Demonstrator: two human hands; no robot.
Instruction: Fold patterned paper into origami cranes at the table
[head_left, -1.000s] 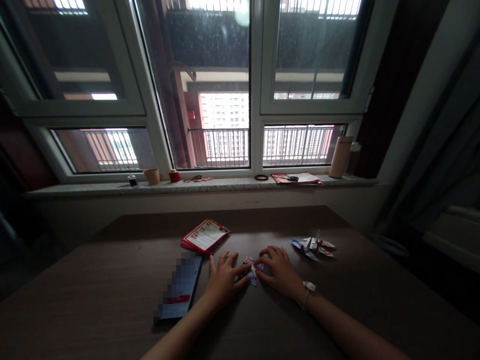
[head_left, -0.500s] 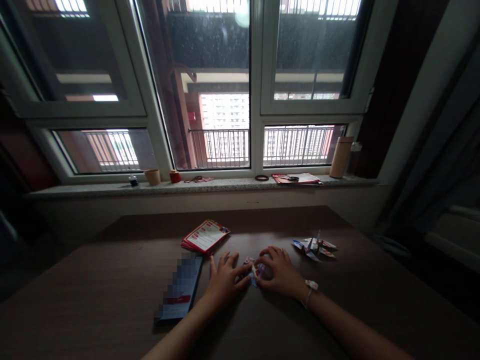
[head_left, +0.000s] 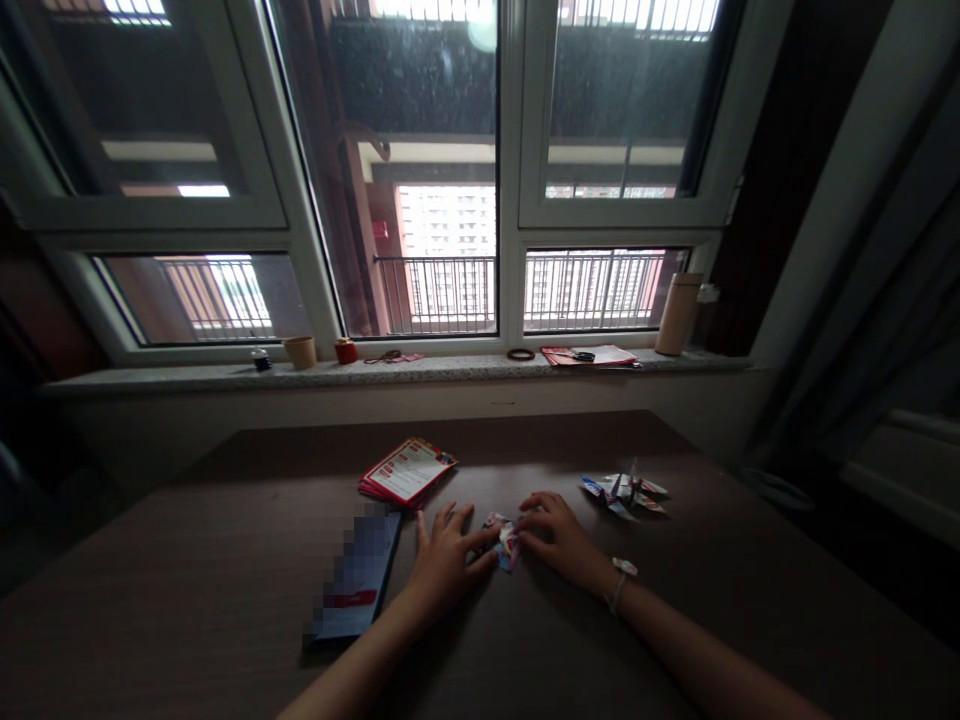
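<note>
Hiding part of patterned paper (head_left: 509, 546): left hand (head_left: 444, 558).

No legible text anywhere.

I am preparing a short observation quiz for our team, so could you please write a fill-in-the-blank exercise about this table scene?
1. The patterned paper lies ____ the left hand and the right hand.
2. The hand wearing the bracelet is the ____ one.
3. The stack of cards lies nearer to the ____ hand.
4. The tall beige bottle stands ____ the windowsill.

Missing words: between; right; left; on.
</note>
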